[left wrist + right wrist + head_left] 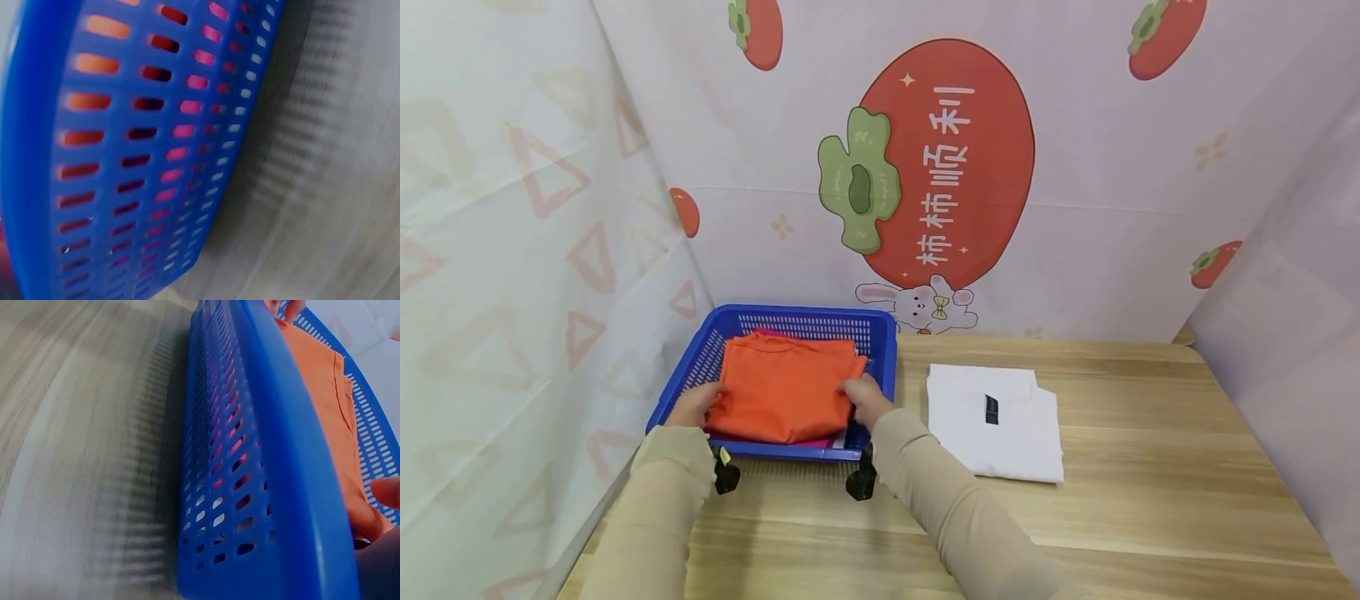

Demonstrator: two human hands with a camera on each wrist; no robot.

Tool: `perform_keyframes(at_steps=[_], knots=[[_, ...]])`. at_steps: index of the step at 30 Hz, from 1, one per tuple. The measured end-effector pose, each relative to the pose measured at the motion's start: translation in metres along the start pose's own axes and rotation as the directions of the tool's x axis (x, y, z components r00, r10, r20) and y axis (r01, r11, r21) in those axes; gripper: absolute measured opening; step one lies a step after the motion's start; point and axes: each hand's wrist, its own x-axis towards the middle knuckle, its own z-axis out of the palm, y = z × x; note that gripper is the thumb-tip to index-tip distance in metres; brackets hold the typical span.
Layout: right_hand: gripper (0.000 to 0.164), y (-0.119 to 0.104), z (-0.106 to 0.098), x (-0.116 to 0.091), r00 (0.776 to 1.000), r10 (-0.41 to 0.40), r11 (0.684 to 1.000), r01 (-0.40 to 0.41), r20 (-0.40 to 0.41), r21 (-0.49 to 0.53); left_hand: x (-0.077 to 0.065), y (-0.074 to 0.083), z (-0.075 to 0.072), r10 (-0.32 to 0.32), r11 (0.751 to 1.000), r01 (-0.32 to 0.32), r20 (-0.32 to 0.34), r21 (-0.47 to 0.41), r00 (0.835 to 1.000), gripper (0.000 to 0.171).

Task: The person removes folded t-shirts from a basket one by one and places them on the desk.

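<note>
1. The orange garment [786,392], folded into a flat bundle, lies on top of the stack in the blue basket [889,358], between the person's two hands.
2. The left hand [695,404] is at the garment's left edge, thumb on the upper side and fingers curled; it pinches that edge.
3. The right hand [867,400] pinches the opposite edge. In the right wrist view, the cloth is drawn up into a fold at these fingers, the thumb showing just above it.
4. The garment's middle spans the space between the two grips, its neckline side towards the basket's far wall, well apart from the fingertips.
5. Pink cloth [822,442] shows beneath it along the near edge. Orange, dark red, pink and whitish patches show through the basket's slots in the left wrist view.
6. The basket stands at the left of the wooden table [1150,458], near the patterned backdrop [1090,200].
7. A folded white shirt [1003,446] with a dark neck label [992,409] lies on the table to the right of the basket, apart from both hands.
</note>
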Motion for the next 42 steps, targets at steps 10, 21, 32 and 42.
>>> perform_keyframes(at_steps=[10,21,32,42], knots=[[0.054,-0.005,-0.003,-0.008,0.997,-0.063,0.998,0.064,0.044,-0.011,-0.002,0.012,0.013,0.202,0.966,-0.213,0.082,0.149,0.976,0.019],[0.050,-0.114,0.004,-0.186,0.992,-0.113,0.989,0.118,0.056,-0.089,-0.020,0.023,0.008,0.268,0.945,-0.284,0.118,0.163,0.956,0.045],[0.051,-0.129,-0.015,-0.186,0.981,-0.151,0.987,0.157,0.121,-0.034,-0.053,0.034,0.008,0.352,0.930,-0.363,0.150,0.052,0.924,0.051],[0.054,-0.140,-0.047,-0.195,0.971,-0.175,0.982,0.184,0.165,-0.038,-0.091,0.041,0.034,0.422,0.906,-0.413,0.138,-0.088,0.896,0.052]])
